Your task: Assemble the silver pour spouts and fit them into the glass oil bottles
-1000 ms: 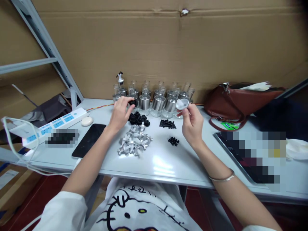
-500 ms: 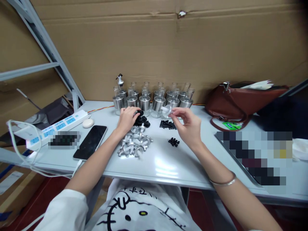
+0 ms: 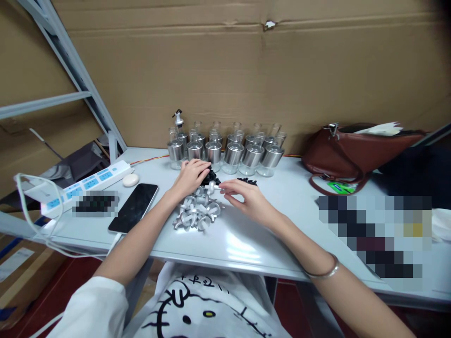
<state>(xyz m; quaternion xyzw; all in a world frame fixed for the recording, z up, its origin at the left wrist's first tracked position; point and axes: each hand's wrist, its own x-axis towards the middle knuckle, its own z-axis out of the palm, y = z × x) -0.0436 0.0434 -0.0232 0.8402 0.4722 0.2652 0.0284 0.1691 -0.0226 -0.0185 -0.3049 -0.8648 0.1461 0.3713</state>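
Note:
My left hand [image 3: 190,176] lies curled over a heap of small black caps [image 3: 211,177], fingers closed on them; what it grips is hidden. My right hand [image 3: 243,199] reaches left and pinches a small silver funnel-shaped part [image 3: 210,188] at the top of the pile of silver parts [image 3: 196,212]. Behind stand two rows of glass bottles with steel bases [image 3: 225,150]; the far-left one carries a pour spout [image 3: 177,117]. More small black pieces [image 3: 246,180] lie just behind my right hand.
A phone [image 3: 133,206] lies left of the pile, with a white power strip [image 3: 81,183] and a small white oval object [image 3: 130,179] beyond it. A brown leather bag [image 3: 352,150] sits at the right. Cardboard [image 3: 246,70] walls the back of the grey table [image 3: 246,239].
My right hand has come down and leftward from the bottles, carrying the silver part to the pile. My left hand has settled lower onto the black caps.

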